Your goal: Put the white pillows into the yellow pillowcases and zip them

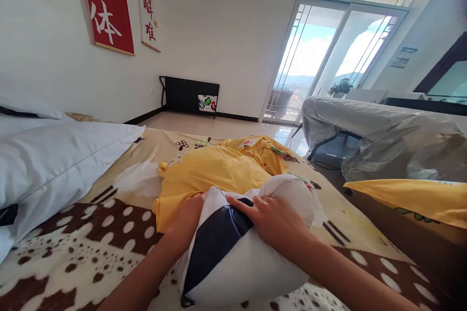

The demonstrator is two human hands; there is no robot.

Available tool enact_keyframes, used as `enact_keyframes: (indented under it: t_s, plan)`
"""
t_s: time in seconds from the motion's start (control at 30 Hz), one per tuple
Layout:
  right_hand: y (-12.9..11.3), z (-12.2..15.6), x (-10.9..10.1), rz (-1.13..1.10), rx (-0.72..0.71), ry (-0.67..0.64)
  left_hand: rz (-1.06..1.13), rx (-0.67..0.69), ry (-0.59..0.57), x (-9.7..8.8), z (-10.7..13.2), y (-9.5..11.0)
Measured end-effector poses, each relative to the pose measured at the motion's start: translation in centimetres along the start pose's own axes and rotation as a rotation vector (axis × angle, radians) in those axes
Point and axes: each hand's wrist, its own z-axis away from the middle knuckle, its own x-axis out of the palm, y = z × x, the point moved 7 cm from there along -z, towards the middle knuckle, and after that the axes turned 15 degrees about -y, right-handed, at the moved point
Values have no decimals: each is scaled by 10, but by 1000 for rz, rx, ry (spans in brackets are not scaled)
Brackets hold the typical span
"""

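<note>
In the head view I have the white pillow [255,267] with its navy band nearest me on the patterned bedspread [124,226], its far end against the open spread of the yellow cover [219,170]; my right hand [272,211] grips the pillow's far edge, thumb laid along the navy band and fingers bent over the bunched white fabric. My left hand [193,206] reaches behind the pillow's left corner beside the yellow cover, its fingers hidden, so I cannot tell whether they pinch anything. Another white pillow [76,160] lies to the left.
</note>
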Motion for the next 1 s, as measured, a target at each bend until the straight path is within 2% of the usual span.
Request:
enact_keyframes:
  t_s: [0.1, 0.2, 0.4, 0.57, 0.77, 0.9, 1.0]
  plan:
    - [-4, 4, 5, -19, 9, -45, -41, -17, -4, 3, -4, -1]
    - [-10, 12, 15, -20, 21, -61, -59, 4, 46, 5, -9, -7]
    - [-16, 23, 31, 9, 59, -130, 403, 42, 136, 5, -13, -18]
    - [-21, 10, 18, -34, 13, -166, 373, 45, 293, -7, 0, -11]
    - [-16, -11, 0, -84, -21, -147, 585, 122, 291, -9, 1, -9]
    - [-5, -22, -2, -104, -19, -112, 433, 132, 270, -8, 13, 13]
    - [8, -24, 7, -132, -9, -107, 255, 137, 208, 0, 22, 32]
